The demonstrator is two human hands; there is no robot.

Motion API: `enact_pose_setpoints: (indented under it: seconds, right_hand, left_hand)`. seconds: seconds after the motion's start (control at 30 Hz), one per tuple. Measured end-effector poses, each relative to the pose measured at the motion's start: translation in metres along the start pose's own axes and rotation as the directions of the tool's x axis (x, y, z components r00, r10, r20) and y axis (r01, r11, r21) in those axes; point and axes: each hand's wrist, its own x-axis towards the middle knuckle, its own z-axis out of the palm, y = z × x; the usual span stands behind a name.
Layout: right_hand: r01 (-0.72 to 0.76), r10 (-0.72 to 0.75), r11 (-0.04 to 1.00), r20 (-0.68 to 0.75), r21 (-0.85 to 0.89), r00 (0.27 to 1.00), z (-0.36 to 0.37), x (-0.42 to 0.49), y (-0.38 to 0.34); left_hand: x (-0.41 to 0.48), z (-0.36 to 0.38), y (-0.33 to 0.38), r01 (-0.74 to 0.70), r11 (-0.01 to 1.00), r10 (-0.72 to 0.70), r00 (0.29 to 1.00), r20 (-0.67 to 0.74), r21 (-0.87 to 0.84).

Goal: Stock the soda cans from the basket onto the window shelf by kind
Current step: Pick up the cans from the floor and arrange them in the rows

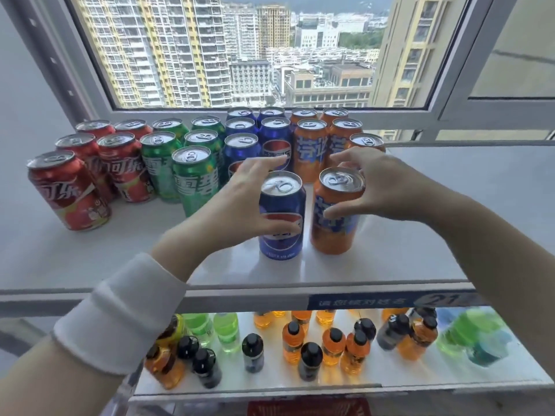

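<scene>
On the white window shelf (90, 253) stand rows of cans by colour: red cans (120, 168) at the left, then green cans (195, 178), blue cans (243, 148) and orange cans (310, 145). My left hand (240, 205) wraps around a blue can (280, 223) standing upright at the front of the blue row. My right hand (372, 184) grips an orange can (333, 217) just to its right, in front of the orange row. Both cans rest on the shelf. Only a red strip of the basket (309, 408) shows at the bottom edge.
A lower shelf (270, 385) below holds several small orange, green and dark-capped bottles. A blue label strip (375, 301) runs along the upper shelf's front edge. The window frame (270, 111) rises directly behind the cans. Bare shelf surface extends at the right (465, 205).
</scene>
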Motion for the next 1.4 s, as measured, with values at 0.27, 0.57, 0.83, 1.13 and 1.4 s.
enact_pose_setpoints:
  seconds: [0.27, 0.57, 0.83, 1.13, 1.4]
  right_hand:
    - [0.018, 0.02, 0.957, 0.13, -0.289, 0.991, -0.021, 0.028, -0.021]
    - [0.01, 0.021, 0.958, 0.103, -0.287, 0.994, -0.032, 0.074, -0.026]
    - [-0.018, 0.055, 0.954, 0.116, -0.299, 0.992, -0.029, 0.102, -0.012]
    - [-0.023, 0.054, 0.95, 0.093, -0.312, 0.994, -0.026, 0.113, -0.004]
    - [-0.019, 0.045, 0.954, 0.082, -0.301, 0.996, -0.02, 0.115, 0.003]
  left_hand:
    - [0.033, -0.029, 0.011, -0.132, 0.934, 0.063, 0.976, 0.208, 0.333]
    - [0.086, -0.046, 0.004, -0.131, 0.879, 0.051, 0.982, 0.183, 0.459]
    - [0.114, -0.038, -0.009, -0.088, 0.891, -0.005, 0.979, 0.204, 0.445]
    - [0.13, -0.032, -0.013, -0.087, 0.879, -0.013, 0.978, 0.206, 0.468]
    - [0.134, -0.031, -0.013, -0.103, 0.858, -0.007, 0.977, 0.211, 0.503]
